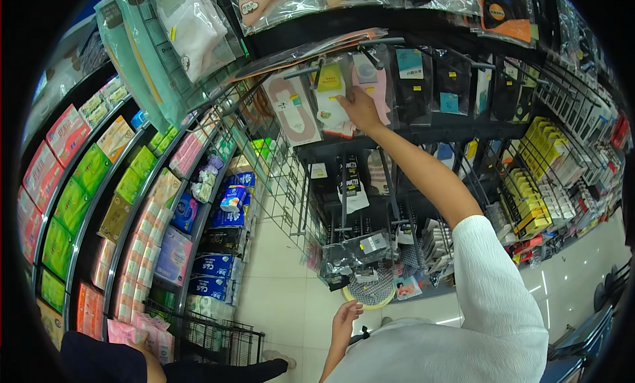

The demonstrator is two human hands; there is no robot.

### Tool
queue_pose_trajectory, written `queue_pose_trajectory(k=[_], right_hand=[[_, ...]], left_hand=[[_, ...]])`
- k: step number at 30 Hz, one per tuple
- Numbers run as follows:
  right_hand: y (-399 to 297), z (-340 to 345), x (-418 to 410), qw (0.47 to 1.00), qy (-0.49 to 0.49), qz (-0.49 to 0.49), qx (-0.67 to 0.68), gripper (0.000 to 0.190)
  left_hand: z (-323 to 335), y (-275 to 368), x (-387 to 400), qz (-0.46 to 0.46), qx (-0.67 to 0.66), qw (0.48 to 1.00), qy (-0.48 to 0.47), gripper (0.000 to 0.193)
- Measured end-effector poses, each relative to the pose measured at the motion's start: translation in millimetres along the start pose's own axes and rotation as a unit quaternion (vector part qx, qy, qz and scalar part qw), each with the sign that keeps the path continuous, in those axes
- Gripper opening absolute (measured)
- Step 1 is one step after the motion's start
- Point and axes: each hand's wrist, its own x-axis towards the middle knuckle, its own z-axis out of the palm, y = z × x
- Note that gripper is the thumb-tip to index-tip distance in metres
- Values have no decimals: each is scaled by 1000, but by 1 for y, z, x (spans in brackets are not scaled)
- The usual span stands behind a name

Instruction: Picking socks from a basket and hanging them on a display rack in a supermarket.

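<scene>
Reaching up to the hanging display, my right hand (361, 109) touches the edge of a packet of white socks with a yellow-green label (331, 97). Its fingertips are partly bent, and how firmly they hold the packet is unclear. To the packet's left hangs a pack of no-show sock liners (292, 107); pink socks (379, 85) hang to its right, partly behind my hand. Low in front of my body, my left hand (346, 314) has loosely curled fingers and holds nothing visible. Just beyond it is a round yellow-rimmed item with a checked surface (369, 289).
Shelves of tissue packs (82, 199) curve along the left. At lower left, another person's hand (144, 351) touches pink packets beside a black wire basket (225, 338). A wire grid panel (285, 194) and metal display hooks (382, 41) project near the socks.
</scene>
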Motion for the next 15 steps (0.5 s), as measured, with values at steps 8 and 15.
queue_pose_trajectory(k=[8, 15], right_hand=[[-61, -76, -96, 993, 57, -14, 98, 43], [-142, -157, -378, 946, 48, 152, 281, 22]], left_hand=[[-13, -17, -36, -23, 25, 995, -96, 31], [-41, -36, -94, -50, 63, 981, -174, 32]])
